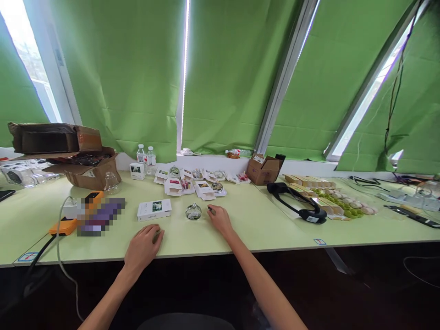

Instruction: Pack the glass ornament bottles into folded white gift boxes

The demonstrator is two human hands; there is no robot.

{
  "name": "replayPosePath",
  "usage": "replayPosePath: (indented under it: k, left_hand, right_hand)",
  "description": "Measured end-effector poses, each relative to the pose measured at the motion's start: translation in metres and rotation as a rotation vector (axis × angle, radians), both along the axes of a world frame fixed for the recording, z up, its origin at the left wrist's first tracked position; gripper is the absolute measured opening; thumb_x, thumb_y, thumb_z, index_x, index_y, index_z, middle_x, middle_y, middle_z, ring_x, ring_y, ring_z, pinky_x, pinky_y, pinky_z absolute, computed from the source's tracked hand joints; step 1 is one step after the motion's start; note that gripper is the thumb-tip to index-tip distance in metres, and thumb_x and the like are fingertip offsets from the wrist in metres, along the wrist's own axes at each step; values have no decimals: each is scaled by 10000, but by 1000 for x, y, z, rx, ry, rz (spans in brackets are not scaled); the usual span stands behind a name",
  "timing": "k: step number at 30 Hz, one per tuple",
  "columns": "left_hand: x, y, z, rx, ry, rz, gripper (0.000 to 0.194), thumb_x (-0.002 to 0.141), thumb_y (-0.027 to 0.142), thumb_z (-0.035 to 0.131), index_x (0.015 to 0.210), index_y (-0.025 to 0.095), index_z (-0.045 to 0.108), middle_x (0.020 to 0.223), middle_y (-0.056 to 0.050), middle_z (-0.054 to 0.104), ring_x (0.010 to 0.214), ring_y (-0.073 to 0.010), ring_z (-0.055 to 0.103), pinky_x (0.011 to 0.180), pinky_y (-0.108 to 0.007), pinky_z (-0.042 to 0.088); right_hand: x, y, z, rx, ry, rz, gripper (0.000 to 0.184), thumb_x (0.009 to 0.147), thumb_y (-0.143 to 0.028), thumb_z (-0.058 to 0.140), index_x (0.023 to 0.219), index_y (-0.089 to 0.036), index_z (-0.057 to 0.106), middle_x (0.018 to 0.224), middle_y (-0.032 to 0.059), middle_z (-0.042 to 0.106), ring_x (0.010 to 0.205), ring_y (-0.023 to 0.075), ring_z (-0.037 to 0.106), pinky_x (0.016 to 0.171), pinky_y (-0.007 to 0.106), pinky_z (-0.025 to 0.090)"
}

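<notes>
A small round clear glass perfume-like bottle stands on the table in front of me. Just right of it, my right hand pinches a small dark piece at its fingertips; its kind is too small to tell. My left hand rests near the table's front edge, fingers loosely bent and thumb apart, with nothing visible in it. Beyond that hand lies a white box with a flower picture. Farther back are several opened white boxes with decorated glass bottles in or beside them.
On the left are an orange device with cables, a blurred purple item and stacked cardboard boxes. Water bottles stand at the back. A black headset, a small carton and white-and-green items occupy the right.
</notes>
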State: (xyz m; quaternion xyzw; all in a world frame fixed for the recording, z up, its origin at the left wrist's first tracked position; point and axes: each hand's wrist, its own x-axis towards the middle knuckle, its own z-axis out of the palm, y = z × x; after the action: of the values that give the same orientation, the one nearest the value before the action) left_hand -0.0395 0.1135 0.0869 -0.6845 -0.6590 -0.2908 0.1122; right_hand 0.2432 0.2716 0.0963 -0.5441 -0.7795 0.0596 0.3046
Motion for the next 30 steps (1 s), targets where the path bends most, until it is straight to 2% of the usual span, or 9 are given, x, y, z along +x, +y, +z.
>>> replayPosePath:
  k: [9, 12, 17, 21, 24, 30]
  left_hand:
    - [-1, 0, -3, 24, -4, -1, 310, 937, 431, 389, 996, 246, 630, 1126, -38, 687, 1066, -242, 625, 880, -378, 509]
    - [-2, 0, -4, 28, -6, 0, 311, 934, 434, 396, 998, 242, 631, 1121, -39, 688, 1065, -238, 626, 893, -382, 506]
    - [-2, 0, -3, 34, -6, -12, 318, 933, 432, 397, 997, 236, 639, 1117, -54, 690, 1072, -244, 622, 914, -391, 498]
    - [-1, 0, -3, 29, -26, -20, 313, 932, 421, 397, 994, 239, 644, 1111, -56, 692, 1059, -244, 628, 906, -395, 504]
    - [-1, 0, -2, 36, -37, -21, 312, 928, 418, 400, 995, 242, 649, 1111, -57, 692, 1056, -243, 629, 903, -396, 506]
    - [-1, 0, -2, 29, -20, -13, 322, 927, 428, 401, 1003, 241, 652, 1120, -56, 690, 1069, -246, 627, 903, -386, 509]
  right_hand:
    - [11, -30, -8, 20, 69, 65, 333, 860, -242, 517, 1162, -211, 653, 1155, 72, 673, 1101, 212, 603, 958, 312, 434]
    - [14, -36, -9, 11, 114, 45, 355, 849, -247, 527, 1189, -203, 617, 1147, 78, 672, 1100, 218, 602, 944, 326, 445]
    - [15, -37, -6, -32, 197, 54, 266, 832, -255, 550, 1082, -212, 630, 1018, 54, 701, 998, 210, 641, 890, 328, 472]
    - [16, -36, -5, 2, 221, 36, 248, 814, -245, 570, 1039, -207, 667, 1001, 61, 703, 994, 224, 630, 910, 352, 461]
    - [17, -37, -5, 30, 220, 38, 250, 808, -237, 576, 1031, -208, 687, 998, 63, 703, 993, 228, 625, 917, 356, 459]
    - [17, -38, -6, 40, 234, 65, 279, 832, -228, 537, 1060, -195, 694, 951, 75, 684, 868, 200, 642, 846, 320, 486]
